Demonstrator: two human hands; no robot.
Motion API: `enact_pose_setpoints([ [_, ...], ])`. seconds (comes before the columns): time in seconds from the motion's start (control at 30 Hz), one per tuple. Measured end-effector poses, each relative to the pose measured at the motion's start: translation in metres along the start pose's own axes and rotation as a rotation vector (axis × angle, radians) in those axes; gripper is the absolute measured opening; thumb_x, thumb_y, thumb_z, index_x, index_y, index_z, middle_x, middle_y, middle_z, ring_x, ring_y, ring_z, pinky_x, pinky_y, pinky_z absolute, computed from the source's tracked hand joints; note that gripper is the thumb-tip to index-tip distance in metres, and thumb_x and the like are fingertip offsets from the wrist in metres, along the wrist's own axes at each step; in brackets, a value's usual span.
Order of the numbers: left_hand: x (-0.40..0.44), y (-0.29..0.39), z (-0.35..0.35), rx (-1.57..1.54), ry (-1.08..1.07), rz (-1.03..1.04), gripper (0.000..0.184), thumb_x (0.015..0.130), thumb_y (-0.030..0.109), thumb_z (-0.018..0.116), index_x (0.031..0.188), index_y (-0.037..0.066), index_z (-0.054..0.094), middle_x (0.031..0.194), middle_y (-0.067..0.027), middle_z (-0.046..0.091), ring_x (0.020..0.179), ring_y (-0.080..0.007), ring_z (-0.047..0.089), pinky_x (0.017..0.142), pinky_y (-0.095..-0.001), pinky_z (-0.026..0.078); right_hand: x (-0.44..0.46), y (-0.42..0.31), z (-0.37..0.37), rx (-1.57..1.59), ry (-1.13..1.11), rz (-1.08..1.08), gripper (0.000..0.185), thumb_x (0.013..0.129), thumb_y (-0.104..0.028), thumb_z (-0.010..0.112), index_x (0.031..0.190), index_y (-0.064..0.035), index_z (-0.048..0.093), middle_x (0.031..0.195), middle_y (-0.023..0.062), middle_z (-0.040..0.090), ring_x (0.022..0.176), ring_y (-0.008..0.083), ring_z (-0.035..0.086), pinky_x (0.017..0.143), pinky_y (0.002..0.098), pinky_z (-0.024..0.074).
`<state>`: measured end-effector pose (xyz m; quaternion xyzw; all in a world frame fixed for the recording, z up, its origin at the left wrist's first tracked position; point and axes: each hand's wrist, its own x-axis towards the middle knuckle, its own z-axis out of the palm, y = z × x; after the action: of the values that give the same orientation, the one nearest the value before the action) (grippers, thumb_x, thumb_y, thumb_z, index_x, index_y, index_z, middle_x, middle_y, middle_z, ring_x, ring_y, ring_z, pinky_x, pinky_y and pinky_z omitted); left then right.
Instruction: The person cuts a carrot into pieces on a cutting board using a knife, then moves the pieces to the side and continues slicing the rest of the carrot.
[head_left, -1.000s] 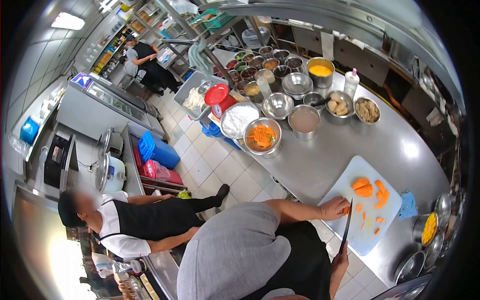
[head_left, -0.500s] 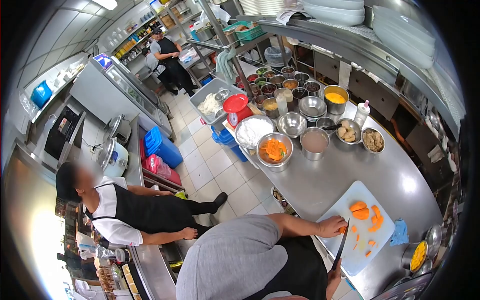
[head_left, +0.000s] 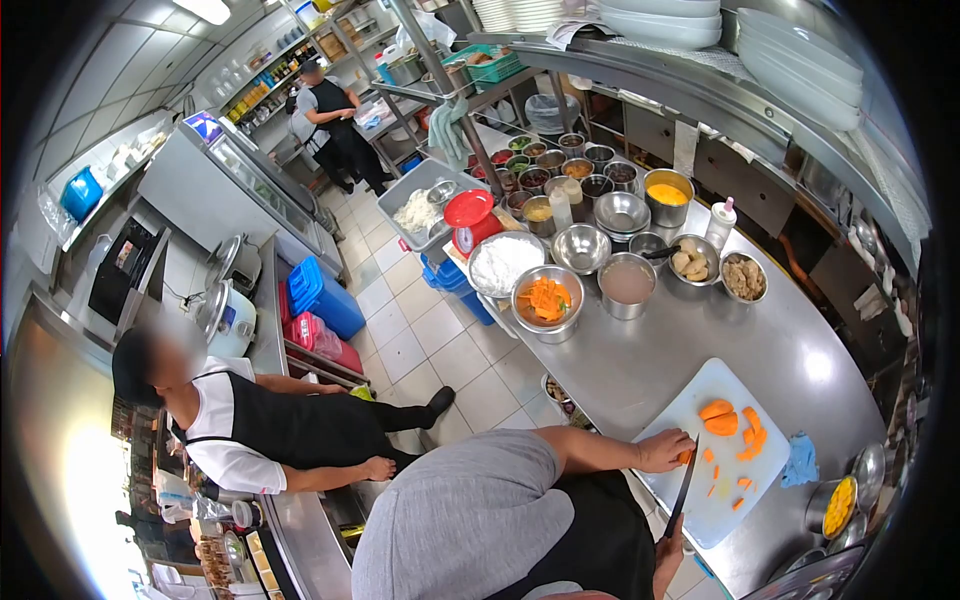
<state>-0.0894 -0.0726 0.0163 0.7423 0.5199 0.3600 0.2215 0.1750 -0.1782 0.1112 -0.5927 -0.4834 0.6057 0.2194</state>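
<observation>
My left hand point(head_left: 664, 451) has its fingers closed on a small carrot piece point(head_left: 685, 457) at the left edge of the white cutting board point(head_left: 715, 520). In my right hand point(head_left: 668, 552) is a knife point(head_left: 683, 487), its dark blade slanting up so that the tip lies beside that carrot piece. Larger carrot chunks point(head_left: 720, 424), a row of smaller cut pieces point(head_left: 752, 445) and thin slivers lie on the board. A crumpled blue cloth point(head_left: 800, 460) rests at the board's right edge.
A metal bowl of cut carrot point(head_left: 546, 300), a bowl of white powder point(head_left: 506, 262) and a red scale point(head_left: 470, 210) stand along the table's far side, with several sauce containers behind. A pot of yellow pieces point(head_left: 838, 508) is at right. A co-worker point(head_left: 290, 420) stands at left.
The view has shifted very slightly. Both hands, the knife and the carrot pieces look practically the same as before.
</observation>
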Motion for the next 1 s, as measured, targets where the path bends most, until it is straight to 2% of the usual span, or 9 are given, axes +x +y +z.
enact_pose_setpoints([
  [0.37,0.002,0.002,-0.004,-0.012,-0.04,-0.021,0.049,0.08,0.013,0.075,0.123,0.005,0.053,0.114,-0.0172,0.057,0.109,-0.0386,0.056,0.098,-0.0492,0.046,0.003,0.015,0.002,-0.163,0.024,-0.099,0.067,0.098,0.014,0.037,0.159,-0.0139,0.045,0.09,-0.0053,0.032,0.069,0.0087,0.031,0.061,0.0199,0.0262],
  [0.47,0.002,0.003,-0.004,-0.01,-0.008,-0.008,0.046,0.08,0.012,0.075,0.12,0.006,0.053,0.112,-0.0171,0.057,0.108,-0.0388,0.056,0.096,-0.0492,0.046,0.003,0.015,0.003,-0.196,0.052,-0.139,0.058,0.102,0.004,0.041,0.158,-0.0146,0.046,0.086,-0.0068,0.026,0.066,0.0085,0.029,0.061,0.0198,0.0251],
  [0.53,0.002,0.002,-0.004,-0.019,-0.013,-0.015,0.045,0.08,0.012,0.075,0.119,0.006,0.053,0.111,-0.017,0.058,0.107,-0.039,0.057,0.095,-0.0491,0.046,0.005,0.014,0.002,0.015,0.027,0.021,0.053,0.105,-0.004,0.042,0.157,-0.0153,0.048,0.086,-0.0072,0.023,0.065,0.0089,0.028,0.061,0.0198,0.024],
  [0.67,0.001,0.004,-0.004,-0.07,0.011,-0.036,0.044,0.08,0.011,0.075,0.117,0.006,0.052,0.108,-0.0167,0.058,0.105,-0.0394,0.057,0.093,-0.0493,0.047,0.004,0.012,0.003,-0.073,0.041,-0.086,0.049,0.107,-0.012,0.045,0.156,-0.0157,0.049,0.085,-0.0076,0.023,0.065,0.0092,0.026,0.06,0.02,0.0232],
  [0.73,0.0,0.004,0.004,-0.075,0.006,-0.034,0.044,0.079,0.011,0.075,0.116,0.006,0.052,0.108,-0.0166,0.059,0.105,-0.0393,0.057,0.092,-0.0494,0.047,-0.004,-0.017,0.009,0.321,0.031,0.167,0.053,0.105,-0.006,0.045,0.157,-0.0149,0.047,0.085,-0.0081,0.024,0.064,0.0087,0.027,0.06,0.0203,0.0233],
  [0.77,0.002,-0.001,0.001,-0.062,0.006,-0.035,0.044,0.079,0.011,0.076,0.116,0.006,0.052,0.109,-0.0164,0.059,0.105,-0.0391,0.057,0.092,-0.0494,0.047,0.002,-0.012,0.006,0.316,0.019,0.153,0.053,0.105,-0.006,0.045,0.157,-0.0149,0.047,0.085,-0.0081,0.024,0.064,0.0087,0.027,0.06,0.0203,0.0233],
  [0.83,0.002,-0.002,-0.006,-0.057,-0.007,-0.024,0.044,0.079,0.01,0.074,0.118,0.006,0.052,0.11,-0.016,0.059,0.106,-0.0392,0.057,0.093,-0.05,0.046,0.009,0.02,-0.008,-0.205,-0.04,-0.215,0.063,0.099,0.008,0.043,0.158,-0.0143,0.045,0.086,-0.0078,0.028,0.065,0.0073,0.03,0.059,0.0211,0.025],
  [0.9,0.005,0.002,-0.005,-0.083,0.002,-0.038,0.043,0.079,0.009,0.074,0.116,0.006,0.052,0.109,-0.016,0.059,0.105,-0.0391,0.058,0.093,-0.0497,0.047,0.02,0.038,-0.019,0.023,-0.018,-0.06,0.073,0.093,0.018,0.039,0.159,-0.0141,0.043,0.087,-0.0066,0.033,0.067,0.007,0.033,0.06,0.0214,0.0273],
  [1.0,0.005,0.004,-0.012,-0.072,0.013,-0.038,0.042,0.078,0.009,0.074,0.114,0.006,0.051,0.108,-0.0165,0.06,0.103,-0.039,0.058,0.092,-0.0498,0.047,0.029,0.05,-0.021,-0.241,-0.085,-0.221,0.074,0.092,0.019,0.041,0.159,-0.0122,0.044,0.09,-0.0046,0.039,0.068,0.0079,0.037,0.061,0.0215,0.03],
])
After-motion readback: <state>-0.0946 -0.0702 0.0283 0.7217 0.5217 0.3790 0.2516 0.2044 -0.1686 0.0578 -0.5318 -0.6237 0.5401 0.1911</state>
